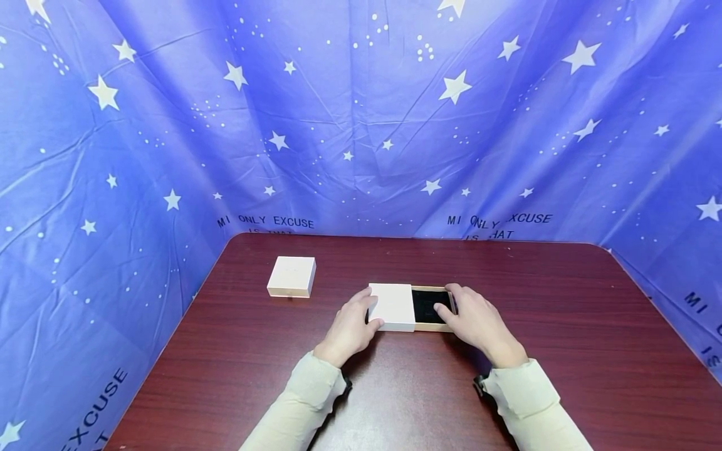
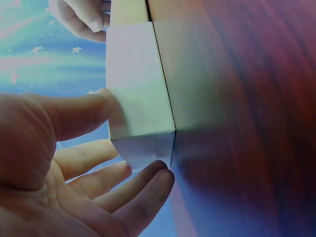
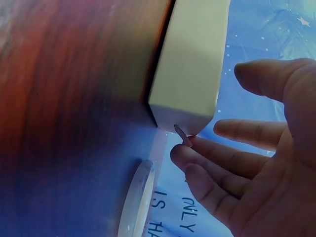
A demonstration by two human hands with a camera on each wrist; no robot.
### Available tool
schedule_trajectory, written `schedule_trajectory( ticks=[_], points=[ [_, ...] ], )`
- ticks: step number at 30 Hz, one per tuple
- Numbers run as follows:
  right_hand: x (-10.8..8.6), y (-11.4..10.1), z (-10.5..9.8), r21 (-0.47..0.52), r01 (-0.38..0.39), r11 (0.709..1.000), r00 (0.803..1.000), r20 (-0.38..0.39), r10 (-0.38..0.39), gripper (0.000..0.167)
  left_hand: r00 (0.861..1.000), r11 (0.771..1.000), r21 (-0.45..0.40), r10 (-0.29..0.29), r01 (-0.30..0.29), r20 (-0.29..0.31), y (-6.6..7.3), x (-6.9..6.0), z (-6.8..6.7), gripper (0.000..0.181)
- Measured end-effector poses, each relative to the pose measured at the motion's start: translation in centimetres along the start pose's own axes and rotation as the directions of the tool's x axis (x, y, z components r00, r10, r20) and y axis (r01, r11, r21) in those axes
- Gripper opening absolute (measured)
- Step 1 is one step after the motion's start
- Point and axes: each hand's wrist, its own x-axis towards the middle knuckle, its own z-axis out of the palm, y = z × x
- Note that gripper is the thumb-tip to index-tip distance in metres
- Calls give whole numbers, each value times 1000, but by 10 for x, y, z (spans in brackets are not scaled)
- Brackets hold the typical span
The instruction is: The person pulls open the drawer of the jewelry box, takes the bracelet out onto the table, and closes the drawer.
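A white drawer box point(image 1: 392, 307) lies on the table, its inner tray point(image 1: 433, 327) pulled partway out to the right and showing a black lining. My left hand point(image 1: 351, 324) holds the sleeve's left end, the thumb at the near edge and the fingers around the end, as the left wrist view shows. At the tray's right end is my right hand point(image 1: 476, 318). Its thumb stands above the tray, apart from the wall in the right wrist view. Its loosely bent fingers are at the small pull tab point(image 3: 182, 136); the contact is hard to judge.
A second white box point(image 1: 291, 276), closed, sits farther back to the left on the dark red wooden table point(image 1: 237, 351). Blue star-patterned cloth point(image 1: 361, 125) hangs behind and at both sides. A pale curved strip point(image 3: 138, 202) of unclear kind shows in the right wrist view.
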Motion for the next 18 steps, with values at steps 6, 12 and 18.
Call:
schedule_trajectory(
  ticks=[6, 12, 18],
  points=[
    [-1, -1, 2, 5, -19, 1000, 999, -27, 19, 51, 1000, 1000, 1, -2, 2, 1, 0, 0, 0, 45],
    [0, -2, 3, -5, -31, 1000, 999, -29, 31, 50, 1000, 1000, 4, -5, 5, -1, 0, 0, 0, 45],
    [0, -2, 3, 10, -26, 1000, 999, -28, 26, 50, 1000, 1000, 5, -6, 6, 0, -1, 0, 1, 45]
  ],
)
